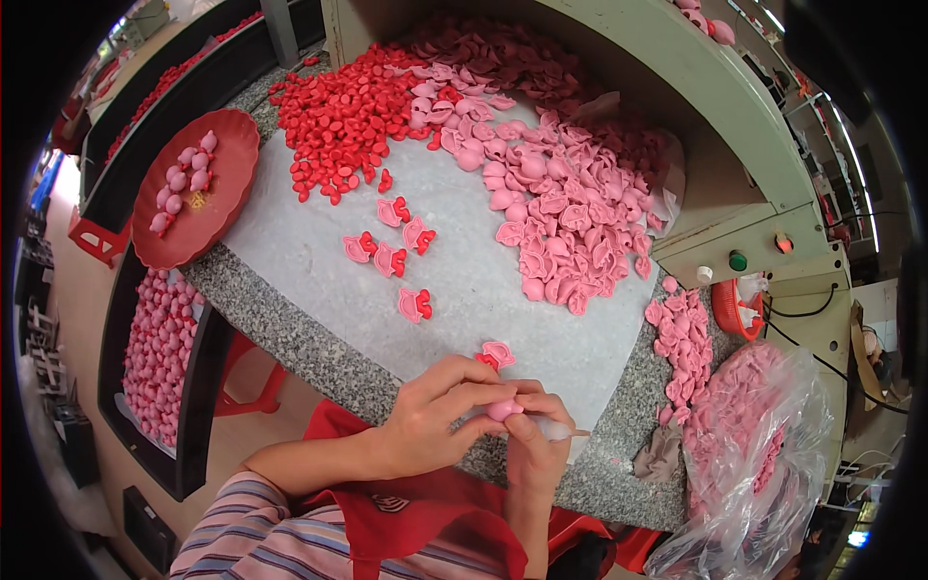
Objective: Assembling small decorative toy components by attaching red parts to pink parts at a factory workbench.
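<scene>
Near the front edge of the work surface, my left hand and my right hand meet around a small rounded pink plastic piece. Fingers of both hands pinch it. Something whitish with a thin pointed tip sticks out from my right hand; its kind is unclear. Just beyond my fingers lies a pink half-shell with a red part. Farther left, several similar pink half-shells with red bow-like parts lie on the white sheet.
Small red parts and pink shells form heaps at the back. A red dish holds joined pink pieces at left, above a black bin. At right are loose pink shells, a plastic bag and a red basket.
</scene>
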{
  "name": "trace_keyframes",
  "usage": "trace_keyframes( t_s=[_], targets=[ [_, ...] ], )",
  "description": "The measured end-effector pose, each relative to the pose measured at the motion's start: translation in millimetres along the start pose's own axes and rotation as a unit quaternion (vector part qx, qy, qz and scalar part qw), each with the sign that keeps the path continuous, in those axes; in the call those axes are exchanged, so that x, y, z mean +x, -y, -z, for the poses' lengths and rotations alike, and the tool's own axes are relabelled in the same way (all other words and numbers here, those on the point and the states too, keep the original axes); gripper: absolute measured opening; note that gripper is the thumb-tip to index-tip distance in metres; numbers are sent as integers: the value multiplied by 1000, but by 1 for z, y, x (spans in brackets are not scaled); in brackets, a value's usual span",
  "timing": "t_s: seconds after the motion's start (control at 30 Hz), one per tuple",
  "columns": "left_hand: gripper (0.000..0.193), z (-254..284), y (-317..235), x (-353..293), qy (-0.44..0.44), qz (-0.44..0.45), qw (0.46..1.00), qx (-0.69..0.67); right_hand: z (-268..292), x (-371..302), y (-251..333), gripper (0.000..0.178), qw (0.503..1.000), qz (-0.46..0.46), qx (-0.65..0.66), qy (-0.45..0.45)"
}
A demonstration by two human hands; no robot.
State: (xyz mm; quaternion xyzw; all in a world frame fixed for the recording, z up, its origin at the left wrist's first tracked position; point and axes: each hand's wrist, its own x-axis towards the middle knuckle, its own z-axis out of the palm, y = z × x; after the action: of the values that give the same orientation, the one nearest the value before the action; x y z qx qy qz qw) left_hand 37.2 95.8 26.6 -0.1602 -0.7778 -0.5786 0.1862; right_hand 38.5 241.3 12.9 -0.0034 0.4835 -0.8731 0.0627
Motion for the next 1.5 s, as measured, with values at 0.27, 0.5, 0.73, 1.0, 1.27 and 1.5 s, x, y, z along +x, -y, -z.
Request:
trace_keyframes(
  t_s=[0.27, 0.5, 0.73, 1.0, 1.27, 1.5],
  targets=[
    [27, 67, 34, 32, -78, -16, 983, 167, -31, 10, 5, 38, 976, -72, -196, -64],
    [30, 229, 90, 62, -299, 42, 810, 503, -11, 9, 14, 41, 969, -39, -204, -130],
    [48, 79, 35, 26, -13, 32, 928, 370, -3, 6, 12, 29, 953, -18, -278, -116],
    [47, 32, 51, 8, -80, 80, 938, 326, -2, -14, 21, 23, 945, 0, -284, -162],
    [48, 23, 26, 14, 55, 207, 969, -125, -4, -20, 29, 32, 954, 27, -264, -143],
    [56, 4, -5, 32, 59, 348, 649, -674, -16, -16, 47, 47, 974, 65, -172, -130]
  ],
)
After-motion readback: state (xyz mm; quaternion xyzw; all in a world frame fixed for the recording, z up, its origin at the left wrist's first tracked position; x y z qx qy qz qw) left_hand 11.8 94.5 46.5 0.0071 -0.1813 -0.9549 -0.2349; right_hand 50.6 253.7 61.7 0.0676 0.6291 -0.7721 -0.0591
